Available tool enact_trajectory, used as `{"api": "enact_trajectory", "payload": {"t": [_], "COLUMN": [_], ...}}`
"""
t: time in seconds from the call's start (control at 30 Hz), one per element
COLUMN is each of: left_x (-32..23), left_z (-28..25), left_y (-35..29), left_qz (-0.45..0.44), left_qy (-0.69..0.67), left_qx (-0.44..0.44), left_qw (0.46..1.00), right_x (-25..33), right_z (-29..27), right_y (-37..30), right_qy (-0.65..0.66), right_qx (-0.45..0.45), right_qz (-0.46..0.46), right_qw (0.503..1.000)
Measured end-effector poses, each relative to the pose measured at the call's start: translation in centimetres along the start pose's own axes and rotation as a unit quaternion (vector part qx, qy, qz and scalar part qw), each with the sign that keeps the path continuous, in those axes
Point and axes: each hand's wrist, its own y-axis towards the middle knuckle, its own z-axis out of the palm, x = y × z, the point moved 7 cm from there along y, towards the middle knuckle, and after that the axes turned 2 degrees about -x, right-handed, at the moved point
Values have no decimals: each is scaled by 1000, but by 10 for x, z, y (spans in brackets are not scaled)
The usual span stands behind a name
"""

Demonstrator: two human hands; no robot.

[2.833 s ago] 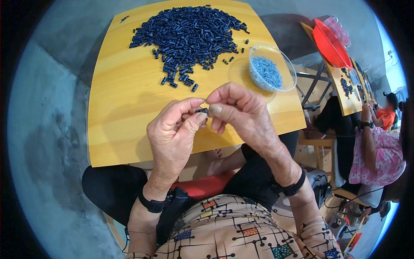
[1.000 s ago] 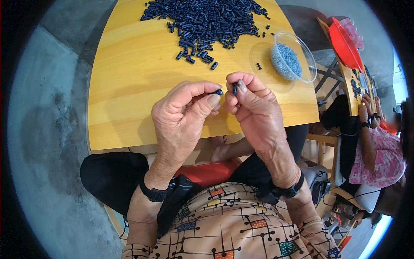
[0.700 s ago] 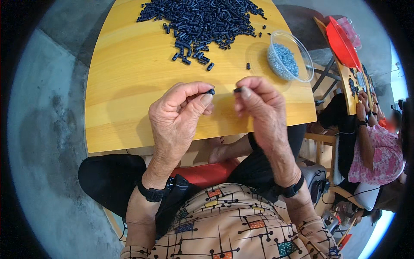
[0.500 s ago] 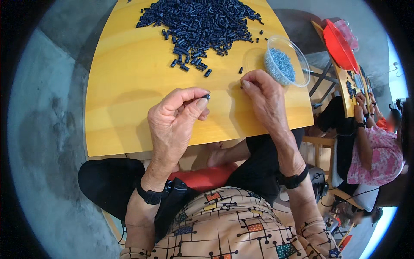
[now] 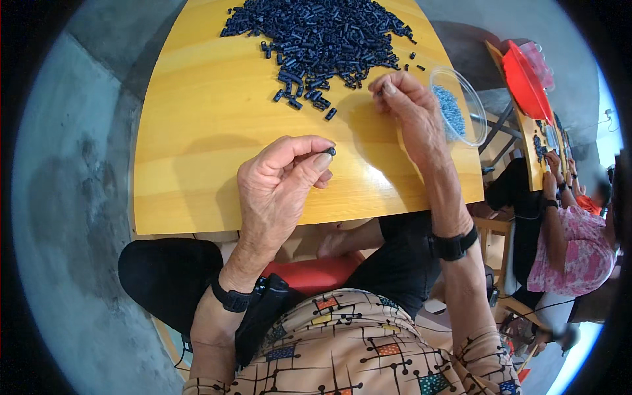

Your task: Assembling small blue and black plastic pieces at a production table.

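My left hand (image 5: 280,181) hovers over the near part of the yellow table, thumb and forefinger pinched on a small black plastic cylinder (image 5: 331,151) whose round end shows at the fingertips. My right hand (image 5: 415,115) is raised beside the clear tub, closed in a pinch with a small dark piece (image 5: 380,93) barely showing between thumb and forefinger; its exact kind is too small to tell. Beyond both hands lies a large pile of short black plastic cylinders (image 5: 329,39), some with holes in their sides. Several strays lie at its near edge.
The clear round tub (image 5: 478,125) of small silvery pieces (image 5: 449,108) stands at the table's right (image 5: 197,131), partly behind my right hand. Farther right, other people sit at another table bearing a red basin (image 5: 525,79) and black parts. A grey wall (image 5: 66,164) is at left.
My right hand has moved up and away, toward the pile. A loose black piece that lay near its fingertips no longer shows. My left hand keeps its pinch; the view has shifted slightly.
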Motion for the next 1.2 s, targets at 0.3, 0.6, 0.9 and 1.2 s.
{"api": "enact_trajectory", "payload": {"t": [0.3, 0.6, 0.9, 1.2], "left_x": [2, 0, 0, -18], "left_z": [3, 4, 4, 9], "left_y": [2, 0, 0, -1], "left_qz": [4, 15, 35, 136], "left_qy": [-2, 26, 34, 143], "left_qx": [2, 7, 10, 19], "left_qw": [1000, 1000, 999, 980], "right_x": [-5, 3, 1, 2], "right_z": [39, 48, 48, 42], "right_y": [-63, -72, -73, -75], "right_qy": [354, 325, 277, 252], "right_qx": [7, 54, 37, 11], "right_qz": [147, 155, 152, 163], "right_qw": [924, 932, 948, 954]}}
